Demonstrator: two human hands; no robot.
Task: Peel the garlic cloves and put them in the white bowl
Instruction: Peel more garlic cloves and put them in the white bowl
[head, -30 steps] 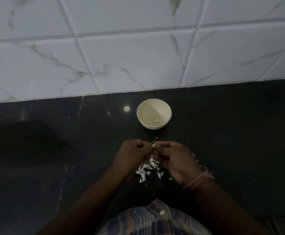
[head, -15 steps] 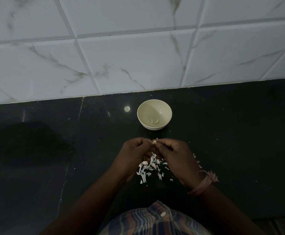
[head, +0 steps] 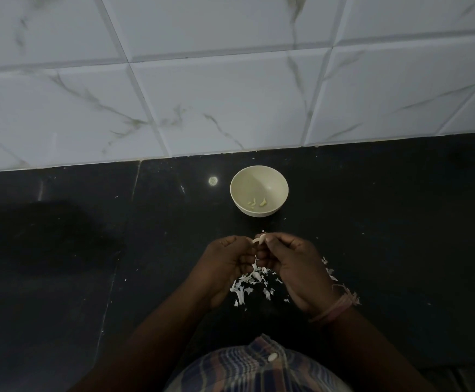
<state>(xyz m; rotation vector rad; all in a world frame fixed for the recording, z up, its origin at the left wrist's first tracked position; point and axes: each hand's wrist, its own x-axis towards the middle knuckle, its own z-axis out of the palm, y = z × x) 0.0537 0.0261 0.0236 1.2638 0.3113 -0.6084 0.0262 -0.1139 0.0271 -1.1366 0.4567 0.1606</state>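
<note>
Dark stone surface (head: 386,222) below a marbled tile wall. Both hands meet above it, left hand (head: 225,267) and right hand (head: 293,264), each grip pinched on one garlic clove (head: 259,239) to pull skin away. Peelings (head: 252,284) fall beneath. White bowl (head: 276,176) waits just beyond, holding peeled cloves (head: 257,203).

The scene is dim and underexposed. The glossy black stone counter (head: 386,222) swallows detail, showing one small round glare spot (head: 213,181) near its back edge. The pale marble-veined wall tiles (head: 230,94) bow from wide-angle distortion. A soft shadow darkens the counter's left side, perhaps the person's own.
</note>
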